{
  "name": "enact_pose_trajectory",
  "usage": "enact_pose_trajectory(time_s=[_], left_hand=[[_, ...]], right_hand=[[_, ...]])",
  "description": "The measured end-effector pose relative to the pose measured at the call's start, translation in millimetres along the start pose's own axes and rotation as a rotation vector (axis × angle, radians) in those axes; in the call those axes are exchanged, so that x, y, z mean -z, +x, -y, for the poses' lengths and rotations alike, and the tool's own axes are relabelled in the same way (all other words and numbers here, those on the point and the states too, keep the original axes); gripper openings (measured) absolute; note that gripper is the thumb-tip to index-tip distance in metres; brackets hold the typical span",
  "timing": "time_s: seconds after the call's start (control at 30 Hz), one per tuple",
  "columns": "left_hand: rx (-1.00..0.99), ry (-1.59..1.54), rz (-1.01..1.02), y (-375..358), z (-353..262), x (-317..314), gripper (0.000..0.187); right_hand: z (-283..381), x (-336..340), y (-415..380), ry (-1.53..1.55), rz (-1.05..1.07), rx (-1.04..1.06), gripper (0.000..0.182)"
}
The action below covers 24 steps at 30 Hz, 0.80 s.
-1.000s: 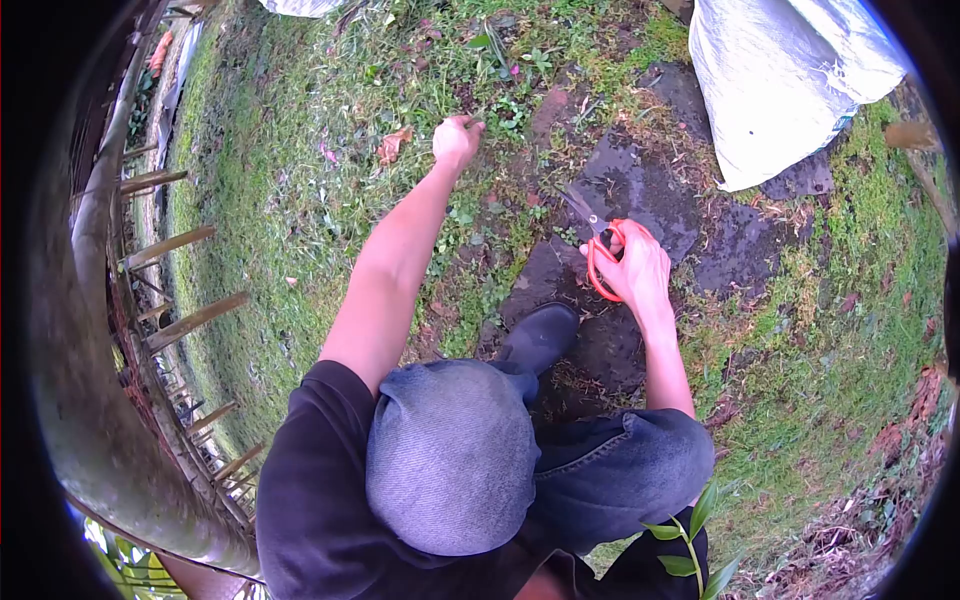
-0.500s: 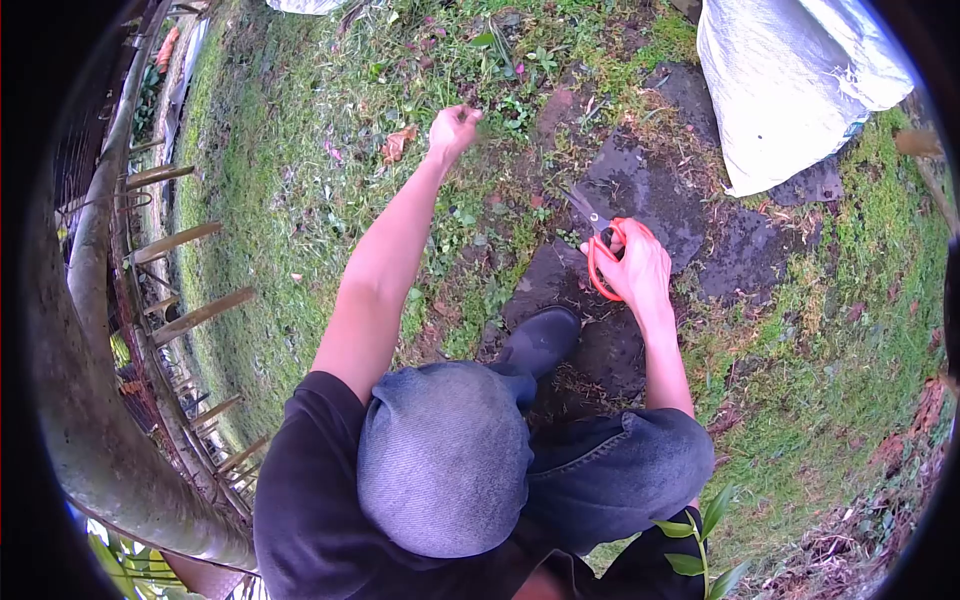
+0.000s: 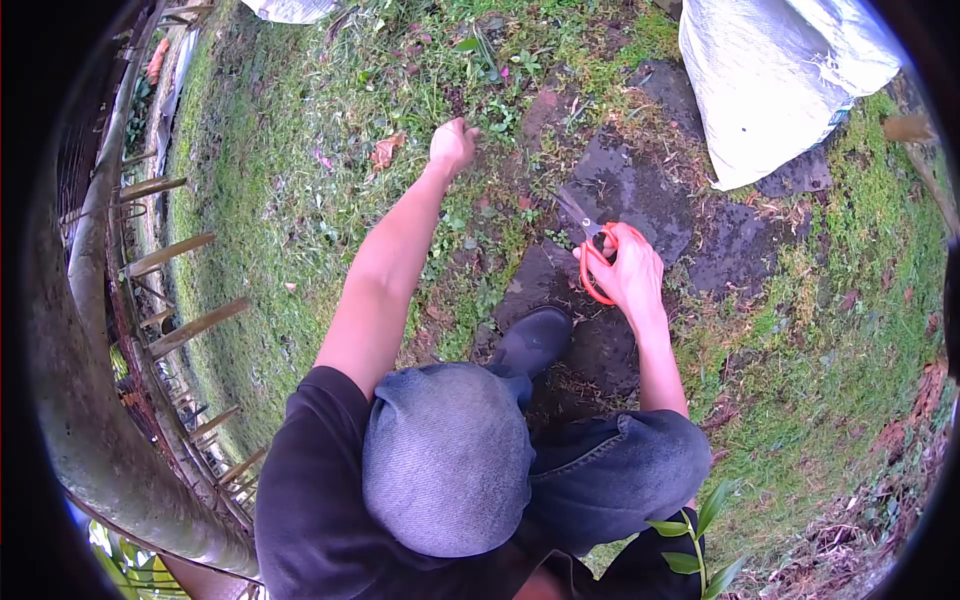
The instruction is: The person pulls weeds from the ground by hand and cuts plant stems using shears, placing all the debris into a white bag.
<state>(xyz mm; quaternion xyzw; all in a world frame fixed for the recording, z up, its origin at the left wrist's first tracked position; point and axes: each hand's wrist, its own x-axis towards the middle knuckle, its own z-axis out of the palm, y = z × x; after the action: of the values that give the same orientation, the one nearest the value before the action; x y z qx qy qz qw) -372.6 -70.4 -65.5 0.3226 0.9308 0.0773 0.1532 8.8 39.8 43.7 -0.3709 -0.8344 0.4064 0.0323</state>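
My right hand point(image 3: 634, 268) is closed around the orange-red handles of a pair of scissors point(image 3: 588, 228). The blades are slightly apart and point up and to the left over a dark stone slab. Stretched forward, my left hand point(image 3: 454, 147) is closed just above the grass and small weeds point(image 3: 505, 125). Its fingertips are curled, and whatever they might pinch is hidden. Close to its left lies a dry brown leaf point(image 3: 387, 151).
A white woven sack point(image 3: 770, 95) stands at the upper right on dark stone slabs point(image 3: 735, 245). A bamboo fence point(image 3: 185, 255) runs along the left. My boot point(image 3: 535, 340) rests near the slabs. A leafy stem point(image 3: 700, 545) rises at the bottom right.
My left hand has moved a little down and right, its fingers curled. My right hand still holds the scissors. The whole view has shifted slightly.
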Motion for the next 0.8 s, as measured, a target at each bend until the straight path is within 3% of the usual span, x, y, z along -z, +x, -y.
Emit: enact_pose_trajectory(time_s=[0.17, 0.3, 0.37, 0.5, 0.53, 0.63, 0.67, 0.77, 0.8], left_hand=[[0.221, -0.368, -0.032, 4.1, -20.2, 23.0, 0.037], [-0.026, -0.490, -0.115, 26.9, -45.6, 36.9, 0.029], [0.017, -0.567, -0.061, 41.7, -53.8, 31.2, 0.024], [-0.063, -0.353, -0.080, 60.0, -57.2, 20.4, 0.029], [0.052, -0.436, 0.015, 60.2, -65.7, 25.6, 0.042], [0.107, -0.337, 0.008, 51.8, -93.9, 32.3, 0.055], [0.121, -0.245, 0.007, 50.0, -105.3, 36.7, 0.071], [0.097, -0.109, -0.010, 56.9, -117.9, 34.0, 0.078], [0.142, -0.136, -0.022, 61.3, -122.5, 33.1, 0.072]], right_hand=[[-0.6, 1.4, 2.0, 0.026, -0.036, -0.009, 0.050], [4.2, 8.7, 7.9, 0.030, -0.002, -0.042, 0.048], [1.1, 7.5, 11.2, 0.030, -0.043, -0.007, 0.045], [-5.0, 10.3, 11.1, 0.025, -0.065, -0.007, 0.046], [-7.5, 10.4, 9.7, 0.030, -0.078, -0.007, 0.046], [-13.9, 10.3, 6.1, 0.037, -0.092, -0.019, 0.045], [-15.7, 10.5, 4.8, 0.038, -0.092, -0.025, 0.045], [-18.6, 12.0, 1.1, 0.038, -0.122, -0.022, 0.044], [-19.2, 13.5, 0.1, 0.038, -0.113, -0.035, 0.044]])
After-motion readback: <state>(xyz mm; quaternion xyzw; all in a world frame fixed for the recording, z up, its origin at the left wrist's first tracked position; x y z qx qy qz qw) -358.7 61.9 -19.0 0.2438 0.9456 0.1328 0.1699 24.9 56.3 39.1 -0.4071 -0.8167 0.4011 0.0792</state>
